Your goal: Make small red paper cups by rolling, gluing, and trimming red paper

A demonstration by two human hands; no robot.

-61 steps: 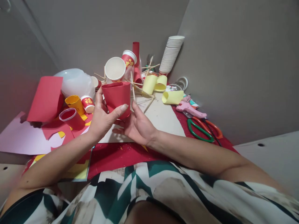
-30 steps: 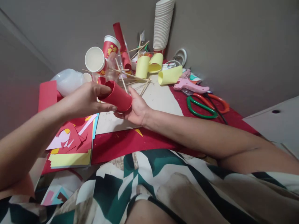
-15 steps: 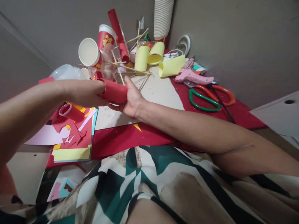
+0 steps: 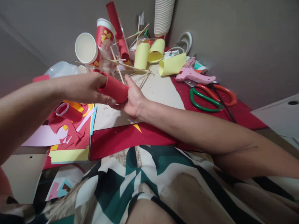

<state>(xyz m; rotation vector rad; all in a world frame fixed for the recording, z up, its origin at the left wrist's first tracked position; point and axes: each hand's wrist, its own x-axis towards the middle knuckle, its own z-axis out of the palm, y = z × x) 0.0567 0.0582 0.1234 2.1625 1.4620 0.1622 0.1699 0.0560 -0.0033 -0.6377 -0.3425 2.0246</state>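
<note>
A red paper tube (image 4: 116,89) lies slantwise between my two hands, above a pale sheet. My right hand (image 4: 133,99) is closed around its right end, the thumb pointing up. At the tube's left end is my left hand (image 4: 86,88), with some fingers at the opening and others under the near edge; part of its grip is hidden. Thin wooden sticks (image 4: 117,63) lie crossed just behind the tube. Left of my hands, a second red tube (image 4: 72,113) rests on red paper scraps (image 4: 77,137).
Yellow paper tubes (image 4: 141,56), red paper cups (image 4: 105,34) and a stack of white cups (image 4: 163,18) stand at the back. To the right lie a pink glue gun (image 4: 196,76) with a dark cord and scissors (image 4: 205,105) with green and orange handles.
My left hand has drawn back slightly to the left, and more of the tube's left opening shows. My right hand stays in place on the tube.
</note>
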